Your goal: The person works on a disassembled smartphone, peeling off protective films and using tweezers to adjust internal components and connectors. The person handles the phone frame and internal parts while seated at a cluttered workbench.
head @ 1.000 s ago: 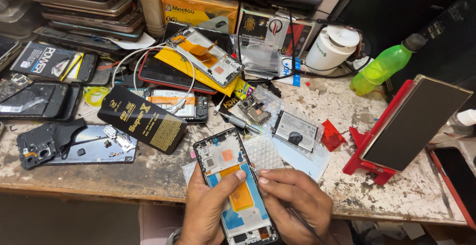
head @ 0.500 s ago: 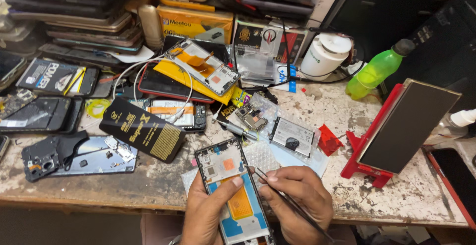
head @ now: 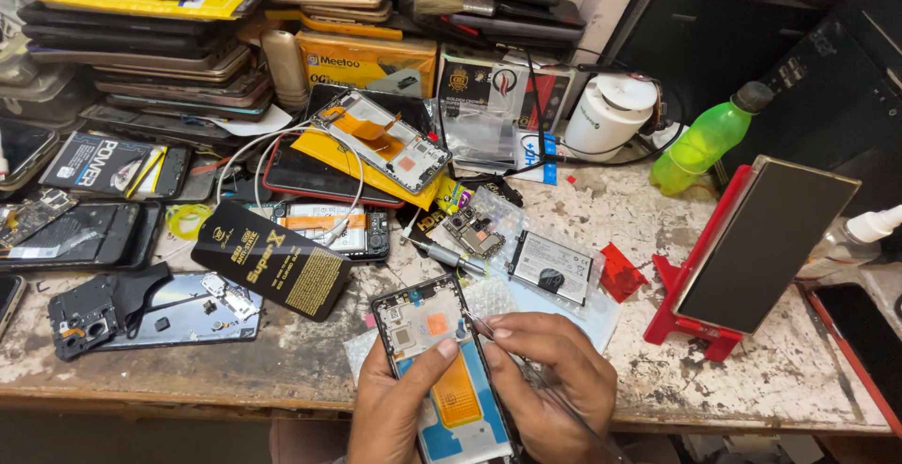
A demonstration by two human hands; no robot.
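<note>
Metal tweezers [head: 526, 370] pinched in right hand [head: 550, 384]; left hand [head: 395, 408] grips opened phone [head: 442, 370].

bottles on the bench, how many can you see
2. A green plastic bottle lies tilted at the back right beside the white round container; a small white nozzle bottle sits at the far right edge. Others may hide in the clutter.

At the near edge of a workbench [head: 752, 398], the left hand [head: 395, 408] and right hand [head: 550, 379] hold an opened phone [head: 442, 370] between them. Left of it lies a flat box [head: 272, 259], and farther left a back cover [head: 150, 309]. A battery [head: 552, 265] sits just behind the right hand. A stand [head: 752, 248] holds a phone at right, with a bottle [head: 705, 140] behind it. Stacked phones [head: 141, 41] fill the back left.
</note>
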